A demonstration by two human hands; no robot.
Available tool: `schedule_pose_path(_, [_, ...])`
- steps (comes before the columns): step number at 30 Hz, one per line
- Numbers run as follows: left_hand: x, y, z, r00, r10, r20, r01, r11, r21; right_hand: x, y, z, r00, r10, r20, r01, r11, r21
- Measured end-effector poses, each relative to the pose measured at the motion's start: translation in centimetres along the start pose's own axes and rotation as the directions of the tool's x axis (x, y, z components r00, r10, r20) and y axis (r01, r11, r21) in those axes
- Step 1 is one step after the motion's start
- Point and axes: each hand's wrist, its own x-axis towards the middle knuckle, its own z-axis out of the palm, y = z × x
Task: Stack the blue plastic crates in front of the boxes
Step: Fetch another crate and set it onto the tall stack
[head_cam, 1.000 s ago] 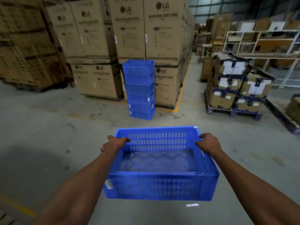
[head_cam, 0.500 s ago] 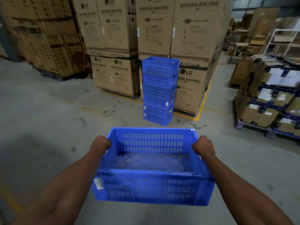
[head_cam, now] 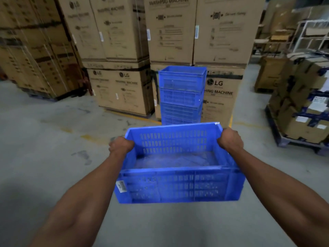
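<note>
Both hands carry the crate (head_cam: 179, 164) at waist level, off the floor (head_cam: 44, 157). Left hand (head_cam: 121, 146) has its grip curled tight over the left rim near the far corner; right hand (head_cam: 229, 139) does the same on the right rim. Fingers wrapped, knuckles up, nothing slack. Crate is empty, open side up, w/ a white label on the near wall, lower left. It tilts a bit, right side higher than left.

What's just changed: the stack (head_cam: 181, 93) now sits right behind the crate's far rim in view, w/ its bottom hidden by that rim. A sec ago there was plain floor btwn crate and stack; half a sec ago less; now none shows. Stack also looks much bigger and higher in frame. So the person is walking in and the approach is nearly done. Grip itself hasn't shifted: same rim spots in all three views. Crate rides higher in view than earlier, too.

Meaning for the task: carry phase is about over, lift-and-place prob next. Stack's top crate is open and looks empty; the carried one needs to go up above its rim, then down squarely. Can't tell exact crate count, approx four. Stack stands just in front of the boxes (head_cam: 222, 97), close to them, so the spot is right.

Far right: pallet (head_cam: 299, 145) of smaller cartons, well apart from the path. It has slid toward the frame edge vs earlier.
</note>
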Motion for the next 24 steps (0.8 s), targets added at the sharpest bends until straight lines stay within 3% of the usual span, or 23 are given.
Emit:
schedule_pose_path(11, [28.1,22.2,-4.3,0.951,0.3,-0.073,-0.304,0.952,-0.047,24.1,-18.4,-1.9,0.983,-0.048,-0.176,0.029,0.994,-0.107])
schedule_pose_path(14, [36.8,29.2,-4.0,0.933,0.34,-0.122,-0.35,0.934,-0.072,32.1,-23.0,-3.4,0.979,-0.074,-0.189,0.049,0.99,-0.134])
schedule_pose_path(24, [54.3,52.2,-5.7,0.874,0.437,-0.213,-0.477,0.857,-0.196,56.1,-36.6,-6.4,0.946,-0.096,-0.309,0.06,0.991,-0.123])
